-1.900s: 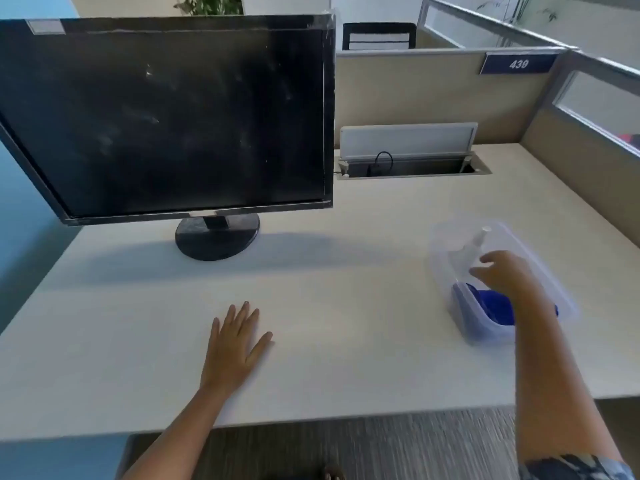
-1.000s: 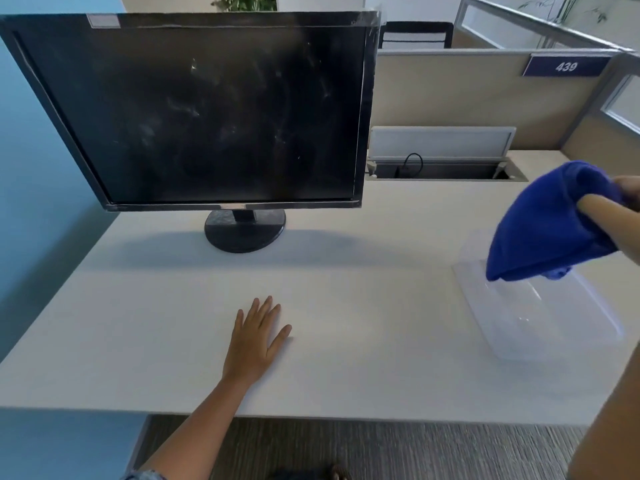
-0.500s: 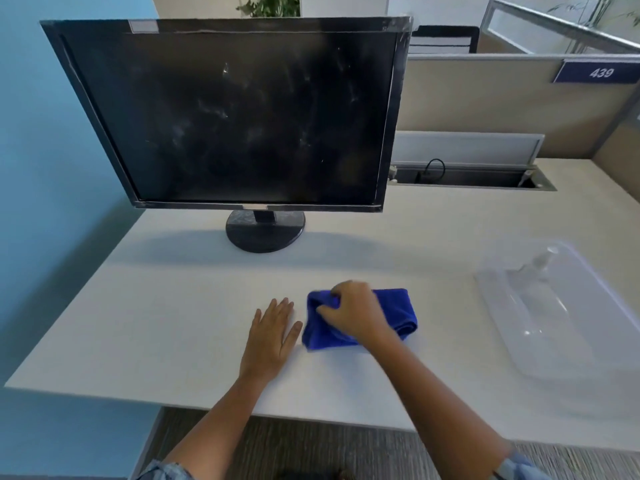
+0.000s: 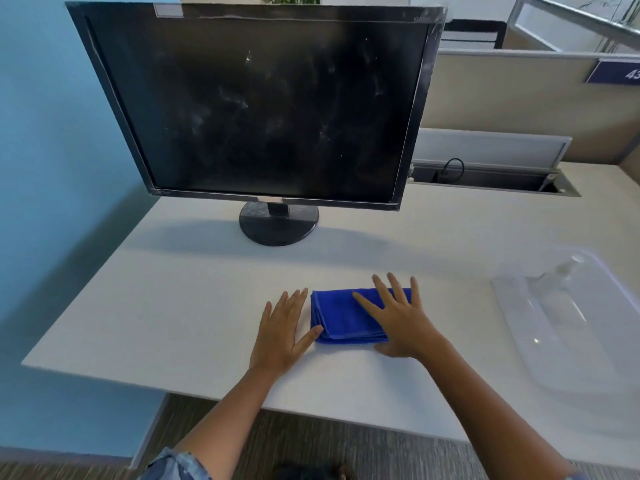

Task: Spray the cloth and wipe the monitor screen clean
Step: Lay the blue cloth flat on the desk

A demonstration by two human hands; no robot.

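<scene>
A folded blue cloth [image 4: 341, 318] lies flat on the white desk [image 4: 180, 306] in front of me. My right hand [image 4: 398, 320] rests on the cloth's right half, fingers spread, palm down. Just left of the cloth, my left hand [image 4: 282, 329] lies flat on the desk with its thumb touching the cloth's edge. The black monitor [image 4: 259, 109] stands behind on a round base; its dark screen shows dusty white smears. A clear spray bottle [image 4: 557, 271] lies in a clear plastic bin [image 4: 581, 341] at the right.
A blue wall [image 4: 52, 150] runs along the left side. Behind the monitor on the right is an open cable tray [image 4: 491, 176] with a plug and cord, then beige cubicle partitions [image 4: 502, 95]. The desk's front edge is near my forearms.
My right hand lifted the blue cloth out of the bin, carried it left, set it on the desk and now lies open on it. The left hand stayed flat.
</scene>
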